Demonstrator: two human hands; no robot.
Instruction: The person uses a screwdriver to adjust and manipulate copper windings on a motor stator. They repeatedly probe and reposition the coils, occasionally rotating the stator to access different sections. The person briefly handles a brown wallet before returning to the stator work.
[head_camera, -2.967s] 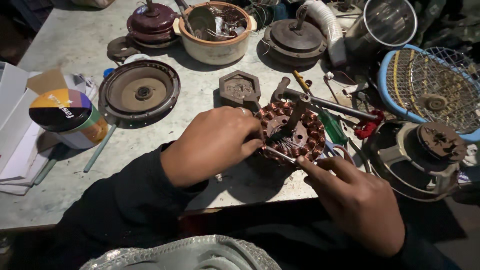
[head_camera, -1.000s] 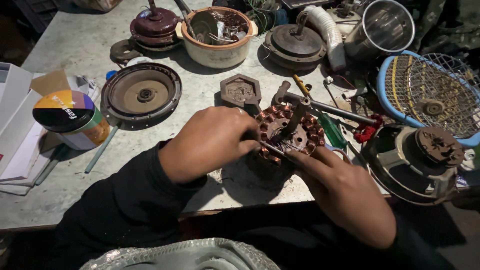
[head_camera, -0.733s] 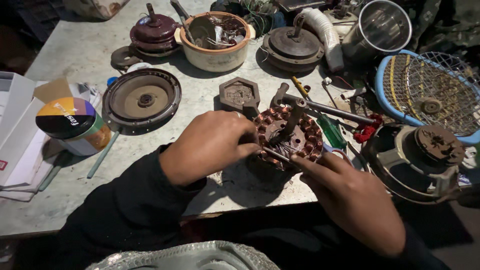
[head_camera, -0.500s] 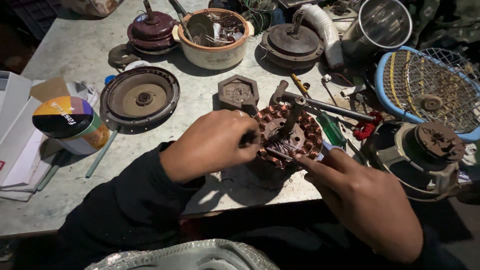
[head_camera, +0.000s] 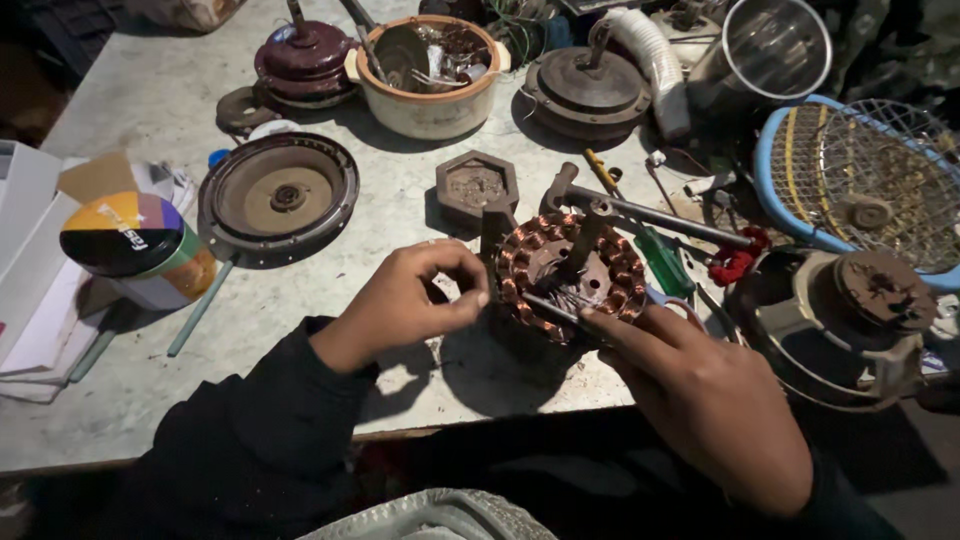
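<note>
A round stator with copper windings stands tilted on the worn table in front of me. My left hand pinches its left rim between thumb and fingers. My right hand comes in from the lower right and holds a thin metal tool whose tip lies against the stator's inner face. A hammer-like tool lies just behind the stator.
A round motor cover, a hexagonal block, a cream pot of parts, a paint tin, a blue fan guard, a motor housing and a green screwdriver crowd the table.
My left hand has slid off the top of the stator to its left rim, uncovering the windings. My right hand stays at the lower right with the thin tool.
</note>
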